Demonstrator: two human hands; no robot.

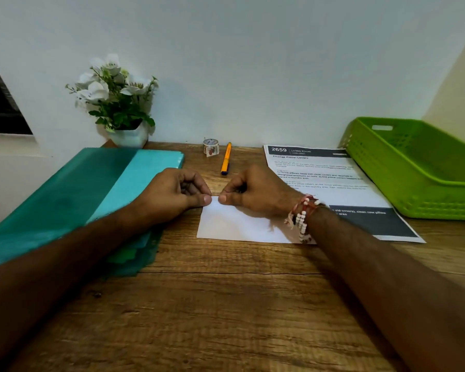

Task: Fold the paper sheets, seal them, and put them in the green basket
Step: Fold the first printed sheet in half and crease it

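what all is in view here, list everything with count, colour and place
folded paper: 1, white, centre of table
printed sheet: 1, white with dark bands, between paper and basket
basket: 1, green, right side of table
tape roll: 1, white with print, back centre
pen: 1, orange with dark tip, right of tape roll
sheet stack: 1, teal and turquoise, left side of table
flower pot: 1, white with white flowers, back left
table: 1, brown wood
bracelets: white beads and red thread, right wrist
left hand: pinches paper's far edge
right hand: pinches same edge, beside the left
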